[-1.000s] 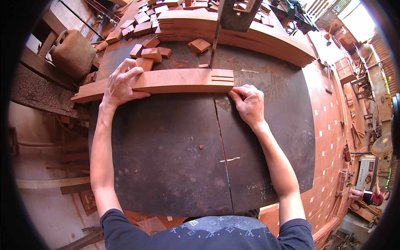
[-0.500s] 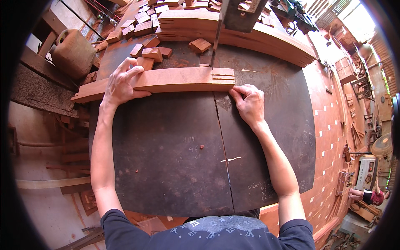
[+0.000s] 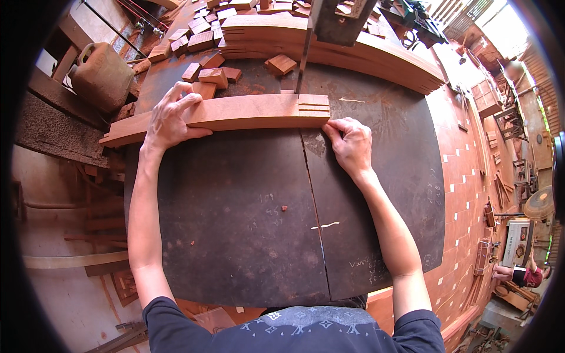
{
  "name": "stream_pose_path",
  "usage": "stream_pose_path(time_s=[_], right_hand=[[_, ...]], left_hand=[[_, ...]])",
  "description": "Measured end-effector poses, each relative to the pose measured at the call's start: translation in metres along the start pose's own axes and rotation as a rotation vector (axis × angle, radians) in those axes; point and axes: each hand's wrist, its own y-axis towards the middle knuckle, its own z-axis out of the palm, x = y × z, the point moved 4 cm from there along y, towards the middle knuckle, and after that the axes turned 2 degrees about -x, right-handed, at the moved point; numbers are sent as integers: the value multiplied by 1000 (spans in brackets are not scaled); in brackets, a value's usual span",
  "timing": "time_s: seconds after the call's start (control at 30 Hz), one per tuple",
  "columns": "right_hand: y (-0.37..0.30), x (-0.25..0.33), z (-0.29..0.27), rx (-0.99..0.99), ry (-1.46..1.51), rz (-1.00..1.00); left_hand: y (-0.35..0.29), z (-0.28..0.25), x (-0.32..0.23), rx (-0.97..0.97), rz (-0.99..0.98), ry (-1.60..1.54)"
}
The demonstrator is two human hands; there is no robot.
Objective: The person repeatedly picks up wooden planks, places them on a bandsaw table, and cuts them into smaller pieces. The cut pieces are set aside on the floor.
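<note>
Your left hand presses flat on the long wooden board, which lies across the dark saw table, while your right hand grips its notched end just beside the band saw blade. If that end slips or the board twists, your right fingers could slide into the blade. No containers hold anything here; loose wood offcuts lie scattered behind the board.

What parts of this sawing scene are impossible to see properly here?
- Head view: the wood under the left hand, covered by palm and fingers.
- The blade where it meets the long wooden piece: too thin to tell whether they touch.
- The saw housing, cut off by the top edge.
- Chalk marks on the dark table: too faint to read.
- The right hand fingertips, tucked against the wood's edge.
</note>
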Motion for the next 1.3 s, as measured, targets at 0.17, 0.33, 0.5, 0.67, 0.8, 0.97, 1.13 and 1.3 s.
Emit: stream_pose_path(time_s=[0.17,0.33,0.5,0.67,0.8,0.97,1.13,1.3], right_hand=[[1,0,0,-22,-34,-30],[2,0,1,-26,-29,-22],[2,1,1,-33,-11,-15],[3,1,1,-24,-18,4],[4,0,2,-28,-12,6],[4,-3,2,-24,4,-19],[2,-4,-1,-10,-12,-54],[5,-1,2,-29,3,-6]], left_hand=[[1,0,2,28,-27,7],[1,2,4,43,-46,8],[2,3,6,47,-40,10],[3,2,4,40,-35,18],[3,2,4,43,-43,26],[2,1,2,38,-43,5],[0,-1,-1,40,-50,6],[1,3,4,-22,38,13]])
